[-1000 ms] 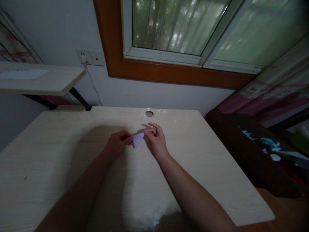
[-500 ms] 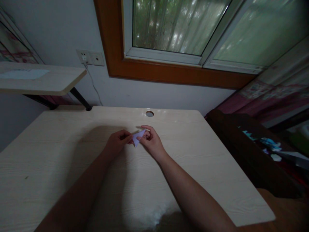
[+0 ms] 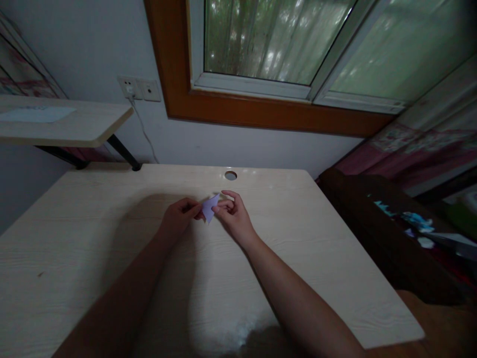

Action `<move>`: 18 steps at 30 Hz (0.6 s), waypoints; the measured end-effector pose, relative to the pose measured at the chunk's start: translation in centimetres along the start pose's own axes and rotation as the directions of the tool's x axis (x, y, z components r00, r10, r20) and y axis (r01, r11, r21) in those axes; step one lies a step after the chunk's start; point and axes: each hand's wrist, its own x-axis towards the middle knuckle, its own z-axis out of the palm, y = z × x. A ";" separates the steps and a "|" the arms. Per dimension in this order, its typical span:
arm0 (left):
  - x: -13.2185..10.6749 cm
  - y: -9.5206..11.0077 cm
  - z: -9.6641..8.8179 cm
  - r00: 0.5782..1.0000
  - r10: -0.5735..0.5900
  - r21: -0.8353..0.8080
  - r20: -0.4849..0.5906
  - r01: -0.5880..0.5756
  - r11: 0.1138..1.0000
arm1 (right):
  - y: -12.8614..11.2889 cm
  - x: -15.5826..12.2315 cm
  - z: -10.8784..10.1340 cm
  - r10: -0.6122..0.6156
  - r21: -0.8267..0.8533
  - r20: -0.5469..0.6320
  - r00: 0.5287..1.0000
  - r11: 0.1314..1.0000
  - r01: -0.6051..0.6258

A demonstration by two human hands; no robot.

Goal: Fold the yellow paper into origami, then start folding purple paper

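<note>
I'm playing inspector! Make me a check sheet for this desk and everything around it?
Surface: pale desk, hole near its back edge.
Job's things: small purple paper, pointed corners.
Clutter: speck on the desk's left; sheet on the shelf.
Hands: left hand pinches the paper; right hand touches it, full grip unclear.
Cables: cord from socket to desk's back edge.
Surroundings: window ahead; curtain and dark furniture right.

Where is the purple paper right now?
In the head view, the purple paper is just left of centre, between the left hand, which pinches it, and the right hand, on the near side of the round hole in the desk.
</note>
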 end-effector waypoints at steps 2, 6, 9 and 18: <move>0.0 0.0 0.0 1.000 0.008 0.002 0.026 -0.008 1.000 | 0.0 -0.1 0.0 0.017 -0.034 0.044 0.999 0.999 -0.016; -0.2 0.3 0.1 1.000 0.010 0.014 0.022 -0.010 1.000 | 0.1 -0.1 -0.1 0.029 -0.116 0.049 0.998 0.993 -0.023; -0.2 0.5 0.2 1.000 0.002 0.025 -0.026 -0.002 1.000 | 0.4 -0.1 -0.3 0.020 -0.112 0.022 1.000 0.994 -0.018; 0.0 0.2 -0.1 0.997 0.015 0.041 -0.077 -0.012 0.999 | 0.1 0.0 0.0 -0.002 -0.031 0.000 1.000 1.000 0.002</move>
